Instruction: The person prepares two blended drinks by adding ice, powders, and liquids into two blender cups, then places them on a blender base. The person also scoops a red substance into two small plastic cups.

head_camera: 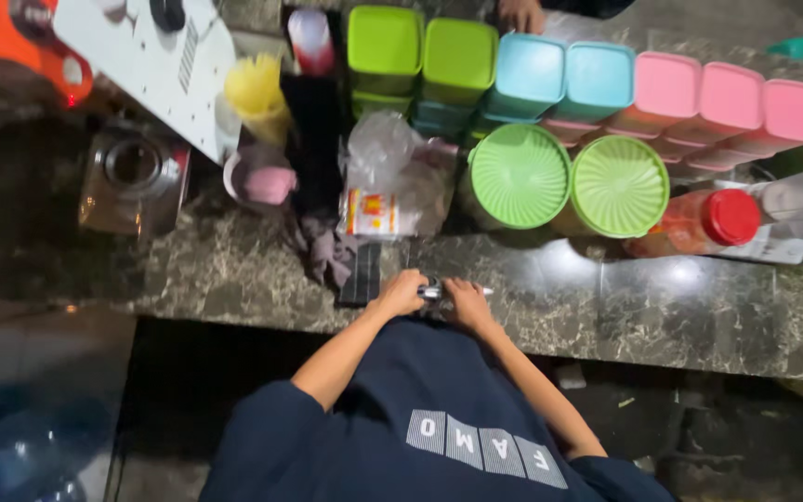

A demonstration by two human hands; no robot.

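marble counter [606, 316], pen [439, 292] between hands [434, 296]

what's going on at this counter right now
A person in a dark blue shirt stands at a dark marble counter with both hands together at its front edge. The left hand and right hand hold a small silvery pen-like object between them. Behind it stand two round green lids, a red-capped bottle on its side and rows of green, blue and pink containers. Another person's hand shows at the far edge.
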